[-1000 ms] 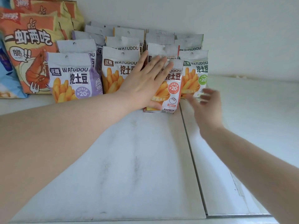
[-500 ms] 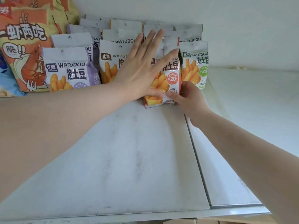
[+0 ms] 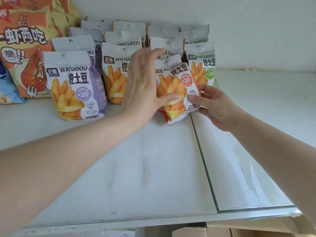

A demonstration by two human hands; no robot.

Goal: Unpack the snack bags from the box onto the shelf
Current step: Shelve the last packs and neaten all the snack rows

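Observation:
A red-trimmed snack bag [image 3: 176, 82] with fries on its front leans tilted at the front of the rows on the white shelf [image 3: 136, 168]. My right hand [image 3: 213, 105] pinches its lower right corner between thumb and fingers. My left hand [image 3: 145, 86] is blurred, fingers loosely spread, with the thumb lying across the bag's lower front. To the left stand a purple bag [image 3: 73, 86] and an orange-brown bag [image 3: 116, 72]. A green bag [image 3: 202, 65] stands on the right, behind the red one.
Large orange shrimp-snack bags [image 3: 25, 53] lean against the wall at the far left, with a blue bag [image 3: 6, 89] beside them. A seam [image 3: 203, 161] splits the shelf into two panels. Cardboard box flaps [image 3: 239, 230] show below the shelf's front edge.
My left hand has drawn back from pressing flat on the bag rows and now touches the red bag with its thumb. The red bag has tipped forward and tilted. My right hand keeps its hold.

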